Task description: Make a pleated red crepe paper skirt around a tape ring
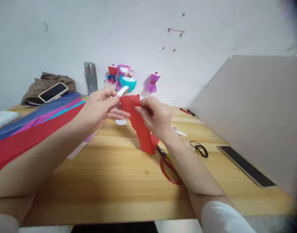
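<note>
Red strip [141, 131]: centre of the frame, up off the table [109, 174] at its top edge, hanging down and slightly right, then turning back up at the bottom toward the right wrist. Can't tell whether the bottom bend touches the wood.

Right hand [156, 115]: thumb and index pinching the strip near its upper right corner, other fingers curled in. Left hand [102, 105]: thumb and index closed on a white roll [123, 91] just above the strip's upper left corner, remaining fingers loosely extended, some passing by the strip's left edge. Can't tell if any of those also grip it.

How I'd run it: keep the right pinch light and close to the edge; material looks thin and crinkly, so a hard pull would probably stretch or tear it. Get the top edge straight and flat between both hands before pressing anything onto it. Hold the roll clear of the face so it doesn't snag.

Watch the tail: the bend sits right by the scissors [171, 173], lower centre-right, blade tips hidden. Lift the strip away, or slide the scissors toward the right of the frame, so nothing catches.
</note>
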A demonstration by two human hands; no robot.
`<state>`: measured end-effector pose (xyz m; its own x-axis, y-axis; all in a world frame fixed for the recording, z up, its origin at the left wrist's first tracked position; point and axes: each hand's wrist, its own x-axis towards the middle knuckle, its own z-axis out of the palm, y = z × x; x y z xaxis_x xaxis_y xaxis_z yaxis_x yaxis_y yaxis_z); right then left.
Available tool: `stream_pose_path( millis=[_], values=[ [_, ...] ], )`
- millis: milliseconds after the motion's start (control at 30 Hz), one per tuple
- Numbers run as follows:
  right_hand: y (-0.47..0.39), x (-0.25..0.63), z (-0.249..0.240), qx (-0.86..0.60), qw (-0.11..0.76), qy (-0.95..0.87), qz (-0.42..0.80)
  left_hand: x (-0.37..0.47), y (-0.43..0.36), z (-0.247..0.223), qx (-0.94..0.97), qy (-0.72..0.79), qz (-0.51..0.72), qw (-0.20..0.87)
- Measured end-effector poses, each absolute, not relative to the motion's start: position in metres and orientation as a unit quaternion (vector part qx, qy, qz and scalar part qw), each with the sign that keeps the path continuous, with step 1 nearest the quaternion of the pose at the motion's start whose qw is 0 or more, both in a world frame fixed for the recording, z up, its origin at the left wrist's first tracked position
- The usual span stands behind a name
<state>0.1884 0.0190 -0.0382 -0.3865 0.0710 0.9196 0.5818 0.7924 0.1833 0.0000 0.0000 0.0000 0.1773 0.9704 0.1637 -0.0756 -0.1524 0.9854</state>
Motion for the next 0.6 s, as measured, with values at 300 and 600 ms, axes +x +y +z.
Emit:
stream_pose_path(
  millis=[300, 600],
  values=[
    [0.002, 0.195, -0.022, -0.217, 0.446, -0.868, 0.03, -0.007, 0.005, -0.003, 0.678, 0.41, 0.436, 0.427],
    [-0.01, 0.202, -0.006, -0.32, 0.369, -0.777, 0.397, -0.012, 0.003, -0.002, 0.777, 0.372, 0.332, 0.385]
  ],
)
